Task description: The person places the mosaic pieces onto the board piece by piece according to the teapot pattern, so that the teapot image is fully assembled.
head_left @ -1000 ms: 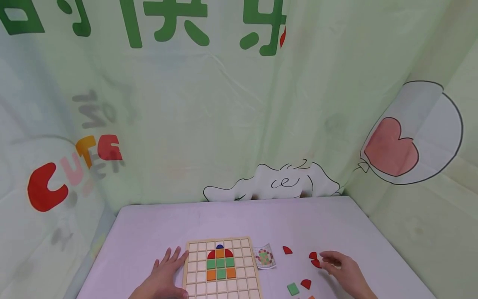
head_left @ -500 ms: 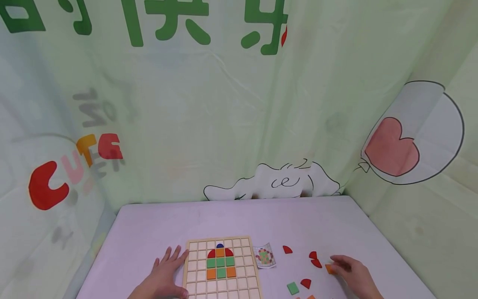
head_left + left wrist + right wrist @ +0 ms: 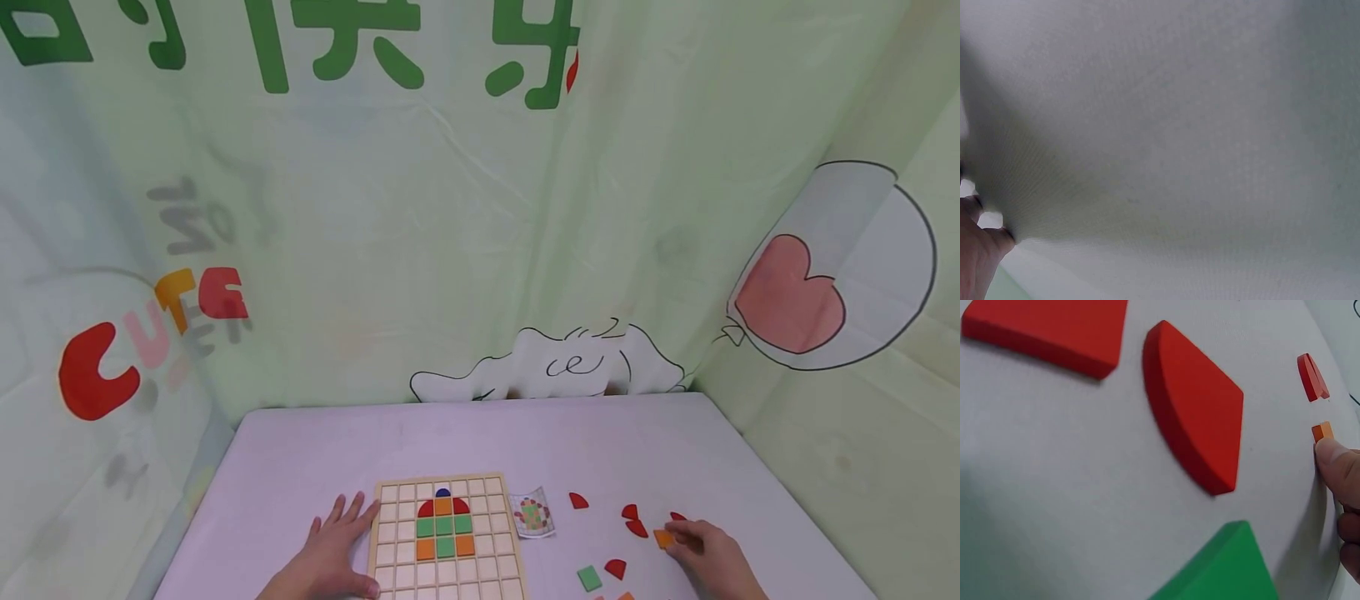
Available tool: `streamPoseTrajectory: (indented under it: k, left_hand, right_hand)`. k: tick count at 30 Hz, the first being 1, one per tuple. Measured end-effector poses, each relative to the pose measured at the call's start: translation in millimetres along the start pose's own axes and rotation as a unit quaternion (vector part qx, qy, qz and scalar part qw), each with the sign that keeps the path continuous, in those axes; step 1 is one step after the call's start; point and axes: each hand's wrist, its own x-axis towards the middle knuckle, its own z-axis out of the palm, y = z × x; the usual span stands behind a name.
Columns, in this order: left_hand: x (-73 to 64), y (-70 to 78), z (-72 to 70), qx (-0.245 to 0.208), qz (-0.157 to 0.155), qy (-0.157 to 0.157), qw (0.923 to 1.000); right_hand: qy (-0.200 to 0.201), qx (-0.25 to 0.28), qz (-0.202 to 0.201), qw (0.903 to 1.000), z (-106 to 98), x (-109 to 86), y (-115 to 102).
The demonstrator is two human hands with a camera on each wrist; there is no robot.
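A wooden grid board lies on the table with a figure of green, orange, red and blue pieces in its cells. My left hand rests at its left edge, fingers spread and thumb near the lower side; in the left wrist view only part of that hand shows. Right of the board, my right hand pinches an orange square tile. In the right wrist view the thumb lies against this orange tile; its far side is hidden by the fingers.
A small pattern card lies against the board's right edge. Loose red quarter-circles and a green square are scattered right of it. More orange pieces are cut off at the bottom edge. A printed curtain hangs behind the table.
From beside the touching red quarter-circles, my right hand has shifted a little right and down, onto the orange tile. Another red piece now shows behind its fingers. My left hand stays put.
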Motion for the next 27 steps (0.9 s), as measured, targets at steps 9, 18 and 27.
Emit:
streamPoseTrajectory:
  k: [9, 18, 27]
  left_hand:
    - [-7.8, 15.9, -11.2, 0.008, -0.006, -0.015, 0.9998]
    - [-0.5, 2.0, -1.0, 0.002, -0.006, -0.004, 1.0]
    - [2.2, 1.0, 1.3, -0.003, -0.01, -0.008, 0.9999]
  right_hand:
    - [0.01, -0.014, 0.011, 0.9998, 0.5, -0.8, 1.3]
    - [0.007, -0.013, 0.024, 0.9996, 0.8, -3.6, 3.6]
    - [0.004, -0.011, 0.035, 0.9993, 0.0, -3.8, 5.0]
